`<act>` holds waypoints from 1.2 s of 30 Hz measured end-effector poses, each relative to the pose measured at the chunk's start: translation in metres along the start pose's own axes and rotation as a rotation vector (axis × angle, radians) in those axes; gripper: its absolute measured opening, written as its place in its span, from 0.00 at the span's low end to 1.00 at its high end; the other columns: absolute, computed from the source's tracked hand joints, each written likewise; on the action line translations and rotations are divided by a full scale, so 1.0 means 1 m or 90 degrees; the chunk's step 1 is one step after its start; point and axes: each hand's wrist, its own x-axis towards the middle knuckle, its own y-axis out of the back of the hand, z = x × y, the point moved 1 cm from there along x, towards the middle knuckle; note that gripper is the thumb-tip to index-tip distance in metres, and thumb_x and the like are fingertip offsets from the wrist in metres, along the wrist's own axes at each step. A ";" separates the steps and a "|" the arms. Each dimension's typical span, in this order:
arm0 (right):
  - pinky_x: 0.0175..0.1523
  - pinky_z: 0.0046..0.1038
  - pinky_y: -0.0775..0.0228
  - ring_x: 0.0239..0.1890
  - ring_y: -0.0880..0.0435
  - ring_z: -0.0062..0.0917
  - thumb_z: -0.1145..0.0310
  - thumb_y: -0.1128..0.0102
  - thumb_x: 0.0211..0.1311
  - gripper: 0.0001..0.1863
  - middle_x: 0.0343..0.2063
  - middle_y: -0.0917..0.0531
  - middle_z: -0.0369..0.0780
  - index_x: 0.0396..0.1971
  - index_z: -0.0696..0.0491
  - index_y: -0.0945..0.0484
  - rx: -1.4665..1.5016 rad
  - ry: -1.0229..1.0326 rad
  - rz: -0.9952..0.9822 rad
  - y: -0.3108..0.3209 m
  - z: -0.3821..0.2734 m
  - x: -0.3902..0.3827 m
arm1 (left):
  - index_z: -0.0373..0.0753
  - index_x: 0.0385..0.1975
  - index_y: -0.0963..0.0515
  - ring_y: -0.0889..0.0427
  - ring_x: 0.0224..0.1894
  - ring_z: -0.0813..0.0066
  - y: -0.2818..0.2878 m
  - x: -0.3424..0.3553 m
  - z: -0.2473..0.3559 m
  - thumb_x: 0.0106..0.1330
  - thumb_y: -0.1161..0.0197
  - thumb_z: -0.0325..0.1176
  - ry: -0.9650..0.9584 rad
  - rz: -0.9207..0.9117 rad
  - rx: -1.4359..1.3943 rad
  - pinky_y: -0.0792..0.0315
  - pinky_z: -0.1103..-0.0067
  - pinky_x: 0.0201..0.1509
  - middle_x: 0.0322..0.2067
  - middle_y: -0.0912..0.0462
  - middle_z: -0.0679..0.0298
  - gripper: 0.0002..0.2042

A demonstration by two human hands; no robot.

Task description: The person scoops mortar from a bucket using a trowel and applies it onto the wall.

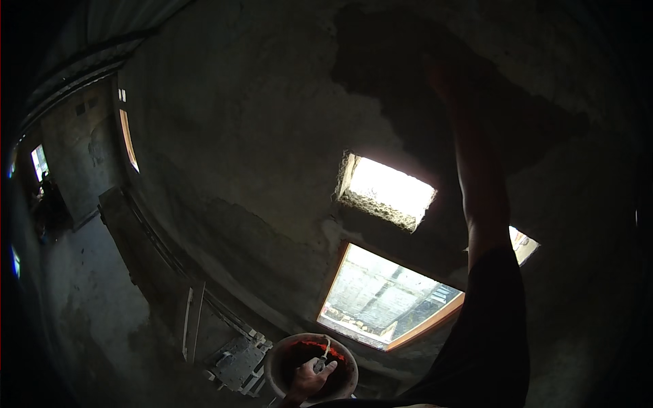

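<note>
My left hand (309,379) is closed round the handle of what looks like a trowel (327,348), over a round bucket (275,370). Its thin pale shank curves up from my fist; the blade cannot be made out. The bucket's inside is dark, with a bright orange-red band along the far side. My right arm stretches far up in front of the wall (258,129). At its end my right hand (441,76) is at a dark, damp-looking patch (388,61). Deep shadow hides its fingers and anything in them.
Below the patch are a rough-edged wall opening (388,190) and a wood-framed window (391,296). Part of another bright opening (524,245) shows right of my arm. Long boards (132,238) and a wooden stand (238,360) lie left of the bucket, along the wall's foot.
</note>
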 end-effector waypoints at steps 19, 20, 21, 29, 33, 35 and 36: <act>0.47 0.43 0.31 0.39 0.21 0.44 0.53 0.58 0.65 0.21 0.35 0.21 0.51 0.38 0.55 0.23 -0.020 0.406 0.264 -0.219 0.061 0.085 | 0.36 0.25 0.24 0.24 0.26 0.74 0.001 -0.005 -0.006 0.57 0.38 0.52 -0.013 0.062 0.004 0.30 0.75 0.34 0.21 0.22 0.62 0.21; 0.46 0.43 0.30 0.38 0.21 0.43 0.54 0.58 0.65 0.20 0.34 0.21 0.50 0.37 0.55 0.22 -0.089 0.478 0.309 -0.236 0.073 0.101 | 0.37 0.25 0.24 0.24 0.25 0.75 0.000 -0.002 -0.005 0.57 0.38 0.52 -0.042 0.072 0.011 0.31 0.76 0.34 0.20 0.23 0.64 0.20; 0.45 0.43 0.29 0.37 0.20 0.43 0.55 0.57 0.64 0.19 0.33 0.20 0.49 0.35 0.54 0.22 -0.159 0.549 0.354 -0.246 0.082 0.113 | 0.37 0.25 0.24 0.24 0.25 0.75 0.000 0.001 -0.002 0.57 0.38 0.52 -0.052 0.066 0.013 0.31 0.76 0.34 0.20 0.23 0.64 0.20; 0.23 0.39 0.28 0.19 0.21 0.38 0.62 0.59 0.66 0.14 0.16 0.23 0.45 0.38 0.55 0.26 -0.263 0.616 0.006 -0.326 0.083 0.000 | 0.34 0.30 0.24 0.19 0.34 0.62 0.001 0.005 -0.016 0.54 0.37 0.56 0.008 0.081 0.049 0.28 0.72 0.40 0.28 0.19 0.54 0.25; 0.27 0.41 0.28 0.22 0.20 0.34 0.62 0.56 0.65 0.15 0.15 0.24 0.47 0.33 0.59 0.26 -0.183 0.724 -0.103 -0.330 0.113 -0.119 | 0.33 0.30 0.24 0.19 0.33 0.62 0.001 0.004 -0.009 0.55 0.38 0.55 0.052 0.044 0.046 0.28 0.72 0.40 0.27 0.19 0.54 0.25; 0.22 0.33 0.29 0.18 0.21 0.28 0.55 0.54 0.64 0.20 0.14 0.24 0.46 0.27 0.59 0.25 -0.088 0.404 -0.354 -0.309 0.128 -0.185 | 0.34 0.28 0.24 0.19 0.32 0.63 -0.004 0.008 -0.016 0.55 0.38 0.54 0.020 0.065 0.045 0.28 0.72 0.39 0.25 0.20 0.55 0.24; 0.19 0.32 0.31 0.14 0.23 0.27 0.50 0.56 0.64 0.25 0.13 0.24 0.45 0.22 0.58 0.26 -0.049 0.353 -0.418 -0.296 0.146 -0.210 | 0.34 0.28 0.24 0.19 0.32 0.63 -0.005 0.009 -0.013 0.55 0.38 0.54 0.018 0.055 0.050 0.28 0.72 0.39 0.25 0.20 0.55 0.24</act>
